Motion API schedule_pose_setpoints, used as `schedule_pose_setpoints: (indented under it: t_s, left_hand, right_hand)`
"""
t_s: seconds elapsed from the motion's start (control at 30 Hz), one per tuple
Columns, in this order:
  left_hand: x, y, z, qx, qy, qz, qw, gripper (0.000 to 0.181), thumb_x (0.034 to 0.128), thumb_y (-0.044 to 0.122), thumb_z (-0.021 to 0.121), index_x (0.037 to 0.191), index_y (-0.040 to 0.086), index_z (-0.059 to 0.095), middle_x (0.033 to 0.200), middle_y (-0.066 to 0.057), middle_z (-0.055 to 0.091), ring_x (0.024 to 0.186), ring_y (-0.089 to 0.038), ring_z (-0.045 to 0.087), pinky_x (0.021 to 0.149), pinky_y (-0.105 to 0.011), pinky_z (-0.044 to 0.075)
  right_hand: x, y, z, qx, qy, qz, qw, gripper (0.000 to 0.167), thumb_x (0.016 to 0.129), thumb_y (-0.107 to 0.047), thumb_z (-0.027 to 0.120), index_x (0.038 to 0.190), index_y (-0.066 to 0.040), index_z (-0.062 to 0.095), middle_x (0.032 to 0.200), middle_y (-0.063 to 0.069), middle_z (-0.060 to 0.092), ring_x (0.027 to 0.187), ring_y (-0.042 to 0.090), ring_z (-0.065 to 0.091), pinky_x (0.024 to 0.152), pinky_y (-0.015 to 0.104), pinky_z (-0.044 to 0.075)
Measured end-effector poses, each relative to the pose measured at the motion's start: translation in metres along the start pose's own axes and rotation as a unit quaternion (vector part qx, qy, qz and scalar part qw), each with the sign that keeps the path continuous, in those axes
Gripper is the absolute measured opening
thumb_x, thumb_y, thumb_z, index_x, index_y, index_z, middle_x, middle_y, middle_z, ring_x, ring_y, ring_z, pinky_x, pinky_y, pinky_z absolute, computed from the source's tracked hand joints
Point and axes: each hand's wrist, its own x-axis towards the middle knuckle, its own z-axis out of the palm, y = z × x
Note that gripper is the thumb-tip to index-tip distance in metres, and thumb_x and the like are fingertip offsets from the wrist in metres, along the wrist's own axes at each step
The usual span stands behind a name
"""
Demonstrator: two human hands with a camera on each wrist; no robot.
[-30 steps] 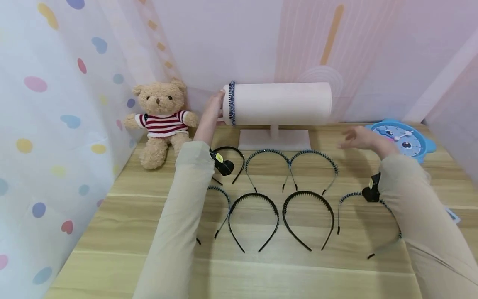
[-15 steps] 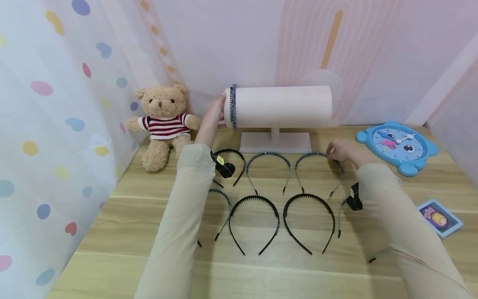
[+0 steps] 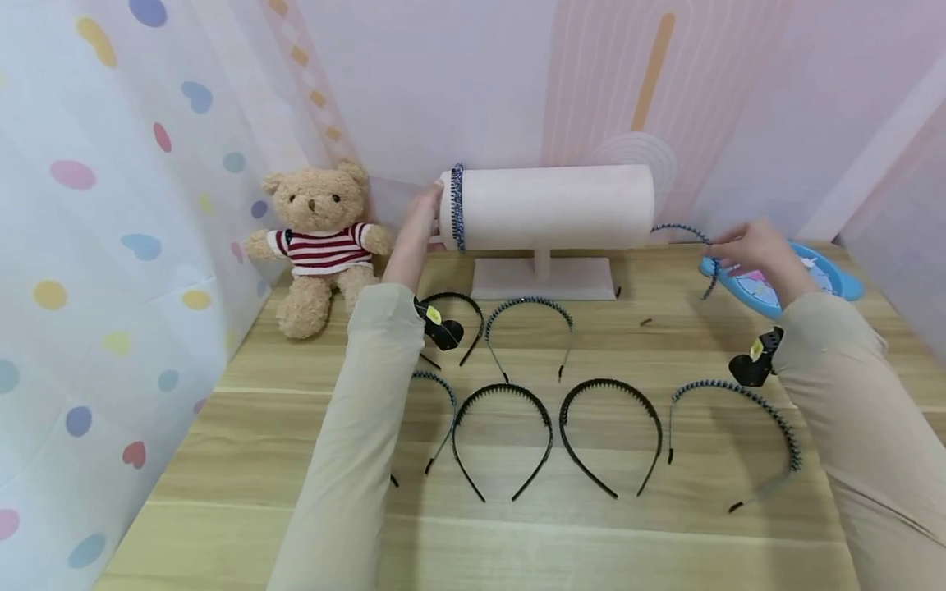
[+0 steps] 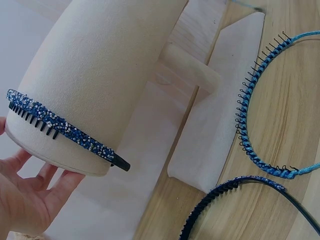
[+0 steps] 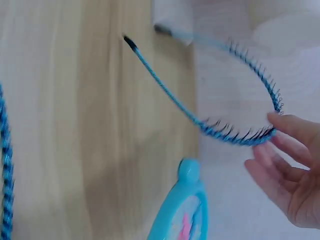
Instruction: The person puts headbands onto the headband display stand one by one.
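Note:
My left hand [image 3: 421,226] touches the left end of a white padded cylinder stand [image 3: 562,205], its fingers [image 4: 65,187] extended along the end's rim in the left wrist view. Around that end sits a dark blue glittery headband [image 4: 65,127] with black comb teeth. To the right of the cylinder, my right hand [image 3: 761,250] pinches a blue braided headband [image 5: 235,139] near the top of its arch, between thumb and fingers. This headband is lifted off the table, with its two dark-tipped ends pointing away from the hand in the right wrist view.
On the wooden table lie several headbands, among them two black ones [image 3: 502,387] in front and a blue one [image 3: 739,386] at right. Another blue headband [image 3: 528,300] lies before the stand's base [image 3: 543,279]. A teddy bear [image 3: 314,205] sits left; a blue clock [image 3: 835,283] lies right.
My right hand has reached the rightmost blue headband of the back row, picked it up and carried it up and right beside the cylinder. My left hand has stayed at the cylinder's end.

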Motion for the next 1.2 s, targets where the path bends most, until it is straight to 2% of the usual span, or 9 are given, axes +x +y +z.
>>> schedule_pose_setpoints:
  t_s: [0.17,0.37,0.47,0.53,0.67,0.8,0.93,1.07,1.2]
  left_hand:
    - [0.002,-0.001,0.000,0.005,0.001,0.003,1.0000,0.051,0.0926,0.050,0.039,0.135,0.022,0.039,0.135,-0.006,0.044,0.119,-0.027,0.047,0.093,-0.041,0.046]
    - [0.002,-0.002,-0.001,0.003,0.000,-0.004,1.0000,0.050,0.0928,0.049,0.039,0.135,0.024,0.040,0.135,-0.006,0.044,0.119,-0.026,0.047,0.093,-0.040,0.046]
    - [0.001,-0.002,-0.002,-0.007,0.006,-0.005,0.9999,0.050,0.0926,0.049,0.040,0.136,0.024,0.040,0.136,-0.005,0.045,0.118,-0.027,0.048,0.092,-0.041,0.046]
    - [0.000,-0.003,-0.002,-0.010,0.008,-0.002,0.9999,0.049,0.0926,0.049,0.041,0.135,0.024,0.041,0.135,-0.006,0.045,0.117,-0.027,0.049,0.091,-0.041,0.047]
    - [0.001,-0.003,-0.004,-0.010,0.009,0.003,0.9999,0.049,0.0926,0.048,0.041,0.134,0.022,0.041,0.134,-0.007,0.046,0.116,-0.027,0.050,0.091,-0.041,0.047]
    - [-0.001,-0.005,-0.004,-0.004,0.005,0.001,1.0000,0.052,0.0926,0.050,0.040,0.138,0.025,0.037,0.136,-0.005,0.044,0.118,-0.026,0.048,0.094,-0.041,0.045]
    - [-0.002,-0.006,-0.003,-0.006,0.002,-0.002,1.0000,0.054,0.0922,0.050,0.040,0.140,0.026,0.034,0.137,-0.005,0.042,0.120,-0.026,0.046,0.095,-0.042,0.044]
    - [-0.002,-0.007,-0.004,-0.012,0.001,0.001,0.9999,0.053,0.0923,0.050,0.040,0.138,0.024,0.036,0.137,-0.006,0.043,0.120,-0.026,0.046,0.095,-0.042,0.044]
    - [-0.003,-0.008,-0.003,-0.008,-0.001,0.007,0.9999,0.053,0.0925,0.050,0.040,0.137,0.021,0.038,0.136,-0.007,0.043,0.120,-0.027,0.046,0.095,-0.042,0.044]
  right_hand:
    - [-0.007,-0.027,0.003,0.063,0.082,0.035,0.9940,0.065,0.081,-0.041,0.064,0.119,0.010,0.052,0.057,-0.014,0.056,0.051,-0.002,0.058,0.054,0.021,0.052]
    - [-0.013,-0.065,0.007,0.090,0.167,0.003,0.9818,0.046,0.081,-0.031,0.067,0.105,0.006,0.058,0.048,-0.021,0.048,0.042,-0.005,0.054,0.045,0.012,0.047]
    - [-0.014,-0.080,0.011,0.070,0.186,-0.029,0.9795,0.044,0.081,-0.031,0.067,0.104,0.006,0.059,0.049,-0.022,0.047,0.041,-0.007,0.052,0.044,0.011,0.045]
    - [-0.015,-0.087,0.014,0.054,0.189,-0.049,0.9792,0.046,0.081,-0.030,0.067,0.105,0.008,0.060,0.054,-0.013,0.056,0.041,-0.007,0.052,0.044,0.012,0.046]
    - [-0.013,-0.096,0.023,0.017,0.182,-0.090,0.9791,0.045,0.080,-0.030,0.069,0.103,0.009,0.061,0.079,0.016,0.069,0.042,-0.007,0.050,0.043,0.013,0.045]
    - [-0.010,-0.095,0.027,-0.017,0.174,-0.117,0.9776,0.049,0.078,-0.035,0.070,0.103,0.006,0.062,0.096,0.025,0.066,0.045,-0.004,0.051,0.044,0.015,0.044]
    - [-0.007,-0.087,0.023,-0.019,0.143,-0.124,0.9818,0.065,0.077,-0.044,0.068,0.121,0.001,0.052,0.115,0.025,0.058,0.086,0.021,0.062,0.072,0.033,0.052]
    - [0.000,-0.074,0.015,-0.020,0.062,-0.178,0.9820,0.092,0.077,-0.038,0.071,0.145,-0.006,0.018,0.147,0.021,0.025,0.133,0.041,0.027,0.103,0.059,0.028]
    - [0.009,-0.064,0.011,-0.027,-0.001,-0.227,0.9735,0.114,0.072,-0.028,0.077,0.147,-0.017,-0.008,0.154,0.012,-0.007,0.140,0.037,-0.004,0.108,0.064,0.006]
